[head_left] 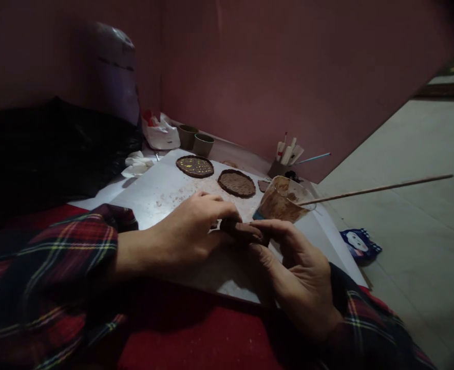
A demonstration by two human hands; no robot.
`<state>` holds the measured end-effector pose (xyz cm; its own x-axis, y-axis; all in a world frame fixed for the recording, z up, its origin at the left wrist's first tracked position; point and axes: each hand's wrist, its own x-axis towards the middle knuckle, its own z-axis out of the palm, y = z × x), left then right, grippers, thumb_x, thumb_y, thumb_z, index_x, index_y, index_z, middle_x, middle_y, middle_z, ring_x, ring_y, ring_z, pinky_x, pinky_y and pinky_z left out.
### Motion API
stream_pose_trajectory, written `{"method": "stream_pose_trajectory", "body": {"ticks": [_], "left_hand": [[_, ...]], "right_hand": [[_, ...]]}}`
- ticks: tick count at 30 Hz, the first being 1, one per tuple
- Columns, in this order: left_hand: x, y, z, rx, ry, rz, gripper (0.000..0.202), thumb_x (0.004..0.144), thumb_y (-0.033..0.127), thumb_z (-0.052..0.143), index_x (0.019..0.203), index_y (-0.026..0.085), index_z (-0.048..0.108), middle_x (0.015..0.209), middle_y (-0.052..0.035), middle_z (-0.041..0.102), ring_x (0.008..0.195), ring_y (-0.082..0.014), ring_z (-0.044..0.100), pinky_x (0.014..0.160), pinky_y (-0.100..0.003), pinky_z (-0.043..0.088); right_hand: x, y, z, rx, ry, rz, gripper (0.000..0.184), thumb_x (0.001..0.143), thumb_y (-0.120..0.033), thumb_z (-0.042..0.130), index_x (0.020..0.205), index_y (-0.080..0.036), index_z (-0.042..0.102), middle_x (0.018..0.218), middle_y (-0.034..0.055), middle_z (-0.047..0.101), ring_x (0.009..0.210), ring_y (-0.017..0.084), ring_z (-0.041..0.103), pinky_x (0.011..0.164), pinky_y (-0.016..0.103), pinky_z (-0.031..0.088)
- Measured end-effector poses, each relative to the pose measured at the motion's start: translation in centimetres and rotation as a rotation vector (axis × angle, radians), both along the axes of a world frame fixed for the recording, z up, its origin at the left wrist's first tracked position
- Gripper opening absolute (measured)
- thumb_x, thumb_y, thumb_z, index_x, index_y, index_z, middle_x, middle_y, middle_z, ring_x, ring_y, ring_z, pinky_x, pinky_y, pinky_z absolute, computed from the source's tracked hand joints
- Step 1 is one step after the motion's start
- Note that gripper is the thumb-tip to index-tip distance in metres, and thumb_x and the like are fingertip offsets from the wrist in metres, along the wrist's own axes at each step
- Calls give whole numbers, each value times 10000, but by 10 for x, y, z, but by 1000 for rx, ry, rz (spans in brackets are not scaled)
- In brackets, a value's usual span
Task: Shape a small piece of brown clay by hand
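My left hand [194, 226] and my right hand [300, 272] meet over the white board [234, 290], fingertips closed on a small dark brown piece of clay [246, 231]. The left fingers curl over the piece, and brown smears cover their tips. From the other side, my right thumb and forefinger pinch its end. Its exact shape is mostly hidden by the fingers. Beyond the hands lie two flat round clay discs: a plain brown disc [237, 183] and a yellow-speckled disc [194, 166].
Right of the discs stands a clear mud-smeared tub [284, 200] with a long thin stick [384, 189] jutting right. Behind are a holder with tools [286, 154], two cups [204, 145] and a white bag [161, 132]. A blue packet [360, 244] lies on the floor.
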<state>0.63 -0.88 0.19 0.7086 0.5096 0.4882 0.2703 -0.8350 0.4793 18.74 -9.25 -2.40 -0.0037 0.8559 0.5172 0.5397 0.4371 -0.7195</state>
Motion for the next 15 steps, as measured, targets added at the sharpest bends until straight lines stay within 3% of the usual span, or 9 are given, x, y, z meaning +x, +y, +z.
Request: {"method": "stream_pose_trajectory", "body": {"ticks": [6, 11, 15], "left_hand": [[0, 1, -3, 30, -95, -6, 84, 814, 108, 579, 861, 136, 644, 817, -37, 661, 790, -163, 572, 794, -310, 418], [2, 2, -8, 19, 66, 3, 53, 824, 153, 584, 814, 157, 636, 771, -18, 632, 745, -159, 564, 761, -299, 419], [3, 1, -9, 70, 14, 13, 108, 810, 122, 580, 840, 166, 674, 773, -26, 641, 746, -160, 578, 777, -306, 428]], "right_hand": [[1, 1, 4, 93, -59, -85, 248, 862, -208, 596, 1107, -238, 579, 1031, 28, 668, 941, 173, 631, 815, 300, 520], [0, 3, 6, 47, -144, -80, 142, 850, -224, 608, 990, -228, 631, 891, 8, 697, 789, 157, 659, 725, 282, 541], [-1, 2, 7, 22, -159, -56, 170, 813, -209, 643, 982, -231, 630, 880, 7, 706, 773, 168, 669, 695, 275, 546]]}}
